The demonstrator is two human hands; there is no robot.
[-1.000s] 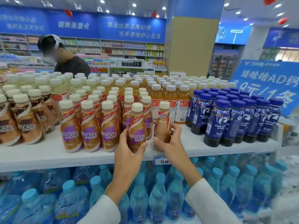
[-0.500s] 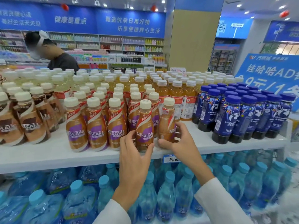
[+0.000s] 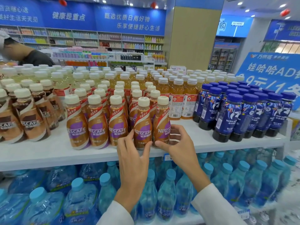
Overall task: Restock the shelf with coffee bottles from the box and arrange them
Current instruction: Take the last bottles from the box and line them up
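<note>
Rows of brown Nescafe coffee bottles with purple labels and cream caps stand on the white shelf [image 3: 48, 153]. My left hand [image 3: 133, 153] grips the foot of a front-row coffee bottle [image 3: 143, 120], fingers on its left, thumb on its right. Beside it, my right hand [image 3: 180, 143] holds the rightmost front coffee bottle [image 3: 162, 122], thumb at its base and fingers curled round its right side. Both bottles stand upright on the shelf, touching each other. No box is in view.
Darker Nescafe bottles [image 3: 27, 117] stand at the left, orange tea bottles [image 3: 177, 98] behind, blue Luckin bottles [image 3: 230, 116] at the right. Blue water bottles [image 3: 164, 192] fill the shelf below. A person [image 3: 27, 54] leans at the far left. A price tag [image 3: 167, 156] hangs under my hands.
The view has come closer and shifted left. Both hands stay on the same two front bottles; the right bottle's label now faces forward.
</note>
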